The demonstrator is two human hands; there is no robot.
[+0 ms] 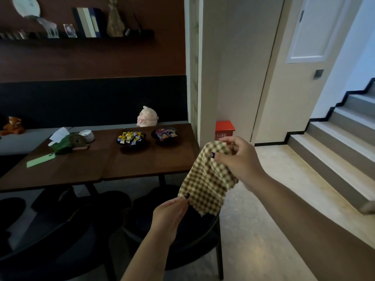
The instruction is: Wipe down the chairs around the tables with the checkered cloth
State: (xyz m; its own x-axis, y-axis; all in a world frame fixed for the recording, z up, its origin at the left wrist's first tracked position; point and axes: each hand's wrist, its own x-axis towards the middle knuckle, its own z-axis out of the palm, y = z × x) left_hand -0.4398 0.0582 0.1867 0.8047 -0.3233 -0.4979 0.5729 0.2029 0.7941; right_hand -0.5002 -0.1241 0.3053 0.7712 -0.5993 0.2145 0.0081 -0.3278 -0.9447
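Cloth stretched between both hands above a chair.
Right hand pinches the cloth's top edge; left hand pinches its lower corner, over the chair.

Red box bears white Chinese characters, too blurred to read

Two dark wooden tables standing pushed together, up and to the left of both hands.

Sitting on them: a green phone at the far left edge, a green cloth bundle with a white slip and a small white bowl beyond it, and two dark dishes of wrapped sweets nearest the hands. The wall shelf above is carrying books and ornaments.
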